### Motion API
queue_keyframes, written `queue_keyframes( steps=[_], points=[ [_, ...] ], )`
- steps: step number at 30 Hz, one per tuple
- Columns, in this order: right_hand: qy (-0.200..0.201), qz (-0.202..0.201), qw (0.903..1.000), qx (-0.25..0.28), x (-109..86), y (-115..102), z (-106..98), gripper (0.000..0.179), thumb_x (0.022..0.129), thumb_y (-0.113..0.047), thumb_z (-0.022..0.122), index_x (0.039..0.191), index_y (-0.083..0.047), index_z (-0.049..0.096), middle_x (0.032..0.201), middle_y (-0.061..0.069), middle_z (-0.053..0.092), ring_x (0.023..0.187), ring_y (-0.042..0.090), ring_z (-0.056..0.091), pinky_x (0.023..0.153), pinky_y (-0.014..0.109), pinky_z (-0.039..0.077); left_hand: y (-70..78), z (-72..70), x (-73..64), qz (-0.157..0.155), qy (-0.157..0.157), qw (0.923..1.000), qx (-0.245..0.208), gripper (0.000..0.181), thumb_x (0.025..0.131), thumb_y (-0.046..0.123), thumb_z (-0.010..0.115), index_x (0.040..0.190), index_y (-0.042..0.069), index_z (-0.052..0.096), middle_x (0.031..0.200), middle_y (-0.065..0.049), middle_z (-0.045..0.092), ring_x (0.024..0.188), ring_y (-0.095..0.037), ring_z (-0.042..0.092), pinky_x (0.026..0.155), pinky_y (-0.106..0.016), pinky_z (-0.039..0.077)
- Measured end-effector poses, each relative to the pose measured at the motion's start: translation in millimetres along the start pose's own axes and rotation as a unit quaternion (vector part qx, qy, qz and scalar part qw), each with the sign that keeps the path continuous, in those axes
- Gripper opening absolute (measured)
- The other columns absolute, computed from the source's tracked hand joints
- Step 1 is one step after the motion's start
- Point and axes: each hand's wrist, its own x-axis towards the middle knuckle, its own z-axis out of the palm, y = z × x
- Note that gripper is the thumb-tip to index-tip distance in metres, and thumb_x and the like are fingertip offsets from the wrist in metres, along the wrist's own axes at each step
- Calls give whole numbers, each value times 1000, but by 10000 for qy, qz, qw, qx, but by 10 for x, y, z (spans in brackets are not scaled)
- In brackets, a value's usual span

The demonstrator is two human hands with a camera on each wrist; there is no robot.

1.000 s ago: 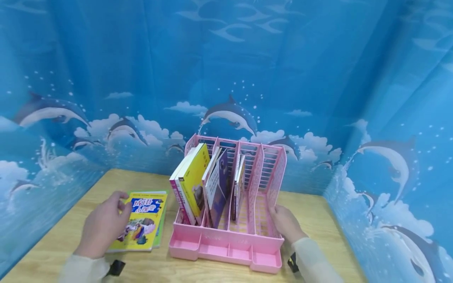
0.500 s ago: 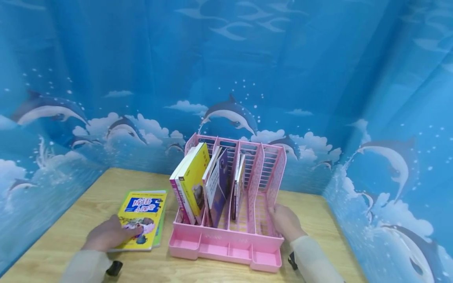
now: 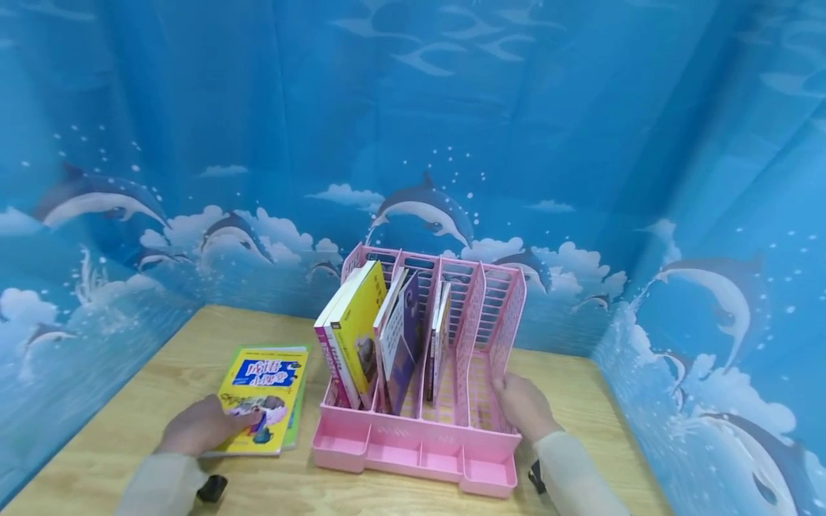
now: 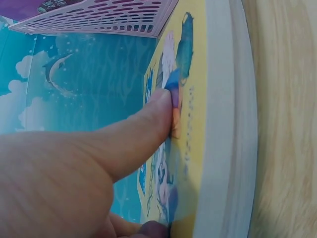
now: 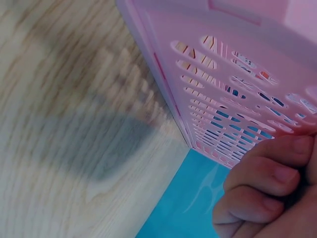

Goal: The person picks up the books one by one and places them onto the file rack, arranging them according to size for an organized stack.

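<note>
A yellow picture-covered book (image 3: 258,380) lies on top of a green-edged book (image 3: 292,423) at the table's left. My left hand (image 3: 201,426) is at the lower left of this pile, its thumb (image 4: 143,129) flat on the yellow cover and the other fingers at the left edge, mostly hidden. In the left wrist view the page edges (image 4: 228,129) face the camera. A pink desktop file rack (image 3: 413,423) stands mid-table. My right hand (image 3: 525,406) holds its right side wall (image 5: 198,99), with fingers curled in the right wrist view.
Upright books lean in the rack's slots: a yellow one (image 3: 361,322) at left, a purple one (image 3: 406,337), and thin ones (image 3: 437,344) further right. Small pink trays (image 3: 393,453) run along the front. A blue dolphin curtain (image 3: 413,143) surrounds the wooden table (image 3: 258,487).
My left hand has dropped from the upper left of the yellow book to its lower left edge, with the thumb now on the cover. The right hand has stayed at the rack.
</note>
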Motion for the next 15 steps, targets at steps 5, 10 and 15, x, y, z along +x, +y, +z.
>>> queue_keyframes(
  steps=[5,10,15],
  points=[
    [-6,-43,10000,-80,4,2,-8,50,111,-39,34,95,-5,67,70,4,59,62,19,57,57,35,49,-28,17,-11,64,-16,10000,-27,107,78,75,73,120,-21,50,88,-20,60,78,-30,58,71,-44,53],
    [30,-29,9999,-122,17,6,-18,48,111,-36,35,95,-5,67,70,4,59,63,19,56,58,36,49,-24,31,-17,54,61,10000,-23,114,78,76,73,126,-24,45,94,-24,62,81,-31,60,75,-48,55],
    [34,79,10000,26,17,7,-18,47,111,-37,36,95,-5,67,70,5,58,63,20,56,58,35,49,-27,43,-2,24,155,9999,26,116,77,76,73,127,-25,45,97,-27,63,84,-34,62,78,-51,55]
  ],
)
